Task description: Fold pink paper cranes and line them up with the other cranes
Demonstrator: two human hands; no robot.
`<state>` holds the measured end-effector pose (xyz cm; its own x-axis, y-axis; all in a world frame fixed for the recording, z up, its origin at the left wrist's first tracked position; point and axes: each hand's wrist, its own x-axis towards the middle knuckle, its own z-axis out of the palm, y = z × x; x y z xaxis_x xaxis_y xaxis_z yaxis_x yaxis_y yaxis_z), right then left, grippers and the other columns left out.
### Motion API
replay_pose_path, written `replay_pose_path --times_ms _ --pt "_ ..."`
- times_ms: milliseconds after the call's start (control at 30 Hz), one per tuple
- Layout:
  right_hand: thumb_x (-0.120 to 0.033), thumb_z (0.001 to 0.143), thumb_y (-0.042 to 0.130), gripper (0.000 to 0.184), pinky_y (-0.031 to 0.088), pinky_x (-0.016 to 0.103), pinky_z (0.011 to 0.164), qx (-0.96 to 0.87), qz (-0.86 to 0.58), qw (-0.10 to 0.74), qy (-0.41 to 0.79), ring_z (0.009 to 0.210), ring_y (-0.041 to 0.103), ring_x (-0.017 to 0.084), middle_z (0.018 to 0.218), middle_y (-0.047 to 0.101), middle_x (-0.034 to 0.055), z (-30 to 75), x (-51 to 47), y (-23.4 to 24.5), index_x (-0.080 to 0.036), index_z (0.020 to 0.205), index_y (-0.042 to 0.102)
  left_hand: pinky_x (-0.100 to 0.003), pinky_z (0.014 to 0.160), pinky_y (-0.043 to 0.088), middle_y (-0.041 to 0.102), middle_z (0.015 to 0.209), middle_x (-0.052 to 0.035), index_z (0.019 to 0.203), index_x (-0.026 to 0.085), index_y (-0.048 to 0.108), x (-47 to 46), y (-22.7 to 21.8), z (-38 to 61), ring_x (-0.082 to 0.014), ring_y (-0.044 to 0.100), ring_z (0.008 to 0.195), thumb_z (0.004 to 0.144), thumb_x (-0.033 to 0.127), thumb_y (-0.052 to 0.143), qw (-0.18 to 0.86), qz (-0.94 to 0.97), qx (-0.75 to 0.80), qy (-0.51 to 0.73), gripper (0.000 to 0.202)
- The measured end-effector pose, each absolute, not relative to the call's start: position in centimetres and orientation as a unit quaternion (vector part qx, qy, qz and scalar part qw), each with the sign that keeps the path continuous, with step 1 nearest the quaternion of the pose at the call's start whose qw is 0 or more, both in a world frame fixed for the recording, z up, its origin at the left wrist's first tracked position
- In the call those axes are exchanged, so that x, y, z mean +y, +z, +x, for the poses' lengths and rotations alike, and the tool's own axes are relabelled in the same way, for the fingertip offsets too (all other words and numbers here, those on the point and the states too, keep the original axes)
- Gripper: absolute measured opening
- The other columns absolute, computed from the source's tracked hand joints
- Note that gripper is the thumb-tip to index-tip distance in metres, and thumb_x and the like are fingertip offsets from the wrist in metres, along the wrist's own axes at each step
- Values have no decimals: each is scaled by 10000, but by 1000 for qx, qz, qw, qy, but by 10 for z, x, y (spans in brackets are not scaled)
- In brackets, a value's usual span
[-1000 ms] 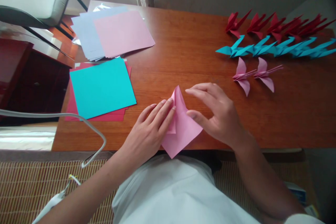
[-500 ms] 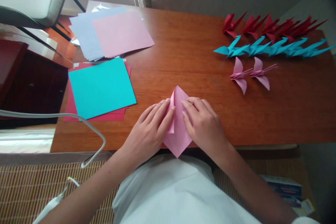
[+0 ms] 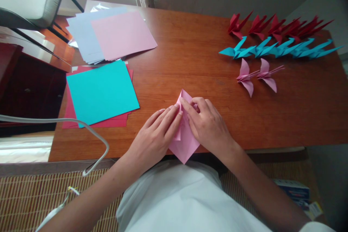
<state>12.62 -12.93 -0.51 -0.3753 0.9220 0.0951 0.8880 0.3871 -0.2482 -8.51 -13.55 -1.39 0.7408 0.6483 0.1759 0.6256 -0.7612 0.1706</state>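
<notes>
A partly folded pink paper (image 3: 185,145) lies at the near edge of the wooden table (image 3: 190,50), its lower tip hanging over the edge. My left hand (image 3: 157,134) lies flat on its left flap, fingers stretched out and together. My right hand (image 3: 205,123) presses on the right flap with its fingers curled down onto the fold near the paper's top point.
A cyan sheet (image 3: 102,92) on red sheets lies at the left, with pale blue and pink sheets (image 3: 122,34) behind. Rows of red cranes (image 3: 272,25), cyan cranes (image 3: 274,50) and two pink cranes (image 3: 257,76) sit at the right. A grey cable (image 3: 89,132) crosses the left edge.
My right hand came down from above the paper onto its right flap and folded it inward, then slid up toward the top point. My left hand stayed in place.
</notes>
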Motion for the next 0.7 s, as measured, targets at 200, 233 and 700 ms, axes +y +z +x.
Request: replay_pose_path --times_ms 200,233,700 --pt "-209 1040 450 490 491 398 871 -825 -556 76 69 1017 523 265 1174 613 136 121 -126 -3 -218 1527 499 -451 1234 369 433 1614 -216 1516 11 449 -136 -10 -85 -306 422 1506 964 181 497 51 932 344 103 580" --pt "-214 1043 444 482 488 398 866 -823 -559 74 68 1014 521 267 1166 613 136 120 -126 -2 -216 1520 507 -455 1231 373 430 1614 -222 1509 8 459 -137 -9 -84 -313 425 1504 967 191 494 51 930 349 101 573" --pt "-203 1039 443 458 467 389 867 -823 -561 71 59 1018 508 262 1166 617 140 119 -126 -4 -198 1486 541 -462 1222 377 432 1609 -221 1518 -22 433 -151 -12 -67 -324 450 1488 936 127 429 30 908 408 92 601"
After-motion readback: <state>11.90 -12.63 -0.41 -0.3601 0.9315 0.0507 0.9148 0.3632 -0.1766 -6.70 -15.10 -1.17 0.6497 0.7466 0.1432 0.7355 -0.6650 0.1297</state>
